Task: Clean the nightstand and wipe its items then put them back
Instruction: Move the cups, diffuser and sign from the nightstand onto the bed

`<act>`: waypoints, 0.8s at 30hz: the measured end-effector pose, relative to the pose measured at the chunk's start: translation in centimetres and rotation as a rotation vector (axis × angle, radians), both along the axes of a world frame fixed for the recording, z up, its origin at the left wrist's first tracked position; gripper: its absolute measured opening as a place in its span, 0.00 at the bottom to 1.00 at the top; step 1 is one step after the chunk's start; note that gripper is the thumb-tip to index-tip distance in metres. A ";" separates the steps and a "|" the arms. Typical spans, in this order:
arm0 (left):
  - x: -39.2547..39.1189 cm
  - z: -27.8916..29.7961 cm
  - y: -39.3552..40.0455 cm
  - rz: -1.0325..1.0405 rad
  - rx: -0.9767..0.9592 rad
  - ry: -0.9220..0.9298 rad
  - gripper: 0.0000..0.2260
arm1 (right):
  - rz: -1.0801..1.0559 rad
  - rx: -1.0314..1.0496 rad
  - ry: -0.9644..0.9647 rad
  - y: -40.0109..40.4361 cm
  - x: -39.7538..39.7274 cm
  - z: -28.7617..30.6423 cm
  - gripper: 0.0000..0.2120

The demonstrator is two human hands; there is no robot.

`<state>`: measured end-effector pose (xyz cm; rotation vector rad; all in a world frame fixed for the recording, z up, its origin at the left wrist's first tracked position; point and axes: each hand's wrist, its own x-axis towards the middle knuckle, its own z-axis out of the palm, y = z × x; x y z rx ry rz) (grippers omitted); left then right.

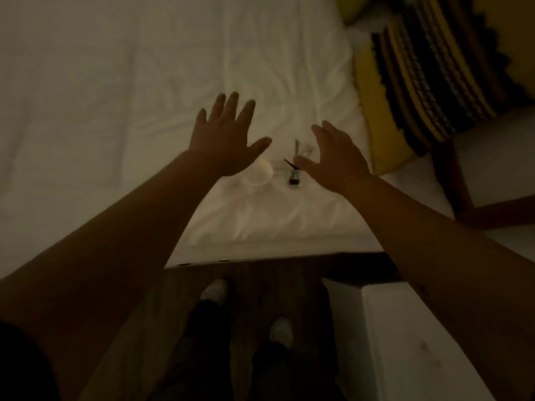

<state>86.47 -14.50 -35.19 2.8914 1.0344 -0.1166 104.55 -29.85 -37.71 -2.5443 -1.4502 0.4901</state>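
The room is dim. Both arms reach out over a white bed (115, 96). My left hand (225, 140) hovers with its fingers spread, holding nothing. Just below it a small white cup (259, 176) lies on the sheet. My right hand (333, 157) is also open, fingers apart, just right of a small dark object (293, 180) with a thin stem and a pale thin item (301, 147) on the sheet. Whether the right thumb touches them I cannot tell. The white nightstand (405, 342) stands at the lower right, partly hidden by my right forearm.
A yellow cushion with dark stripes (419, 82) leans at the bed's head, upper right. A dark wooden frame (469, 209) shows beside it. My two feet in pale shoes (214, 290) stand on a dark floor between bed edge and nightstand.
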 end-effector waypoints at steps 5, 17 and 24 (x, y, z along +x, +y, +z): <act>-15.7 8.3 0.1 0.372 0.053 -0.061 0.38 | 0.437 0.049 -0.143 7.0 -11.1 7.5 0.41; -57.4 22.5 -12.8 1.222 0.256 -0.056 0.35 | 1.258 0.214 -0.120 13.7 -55.0 22.7 0.40; -76.3 25.5 -24.5 1.492 0.190 -0.063 0.32 | 1.575 0.239 -0.109 10.0 -78.8 25.6 0.42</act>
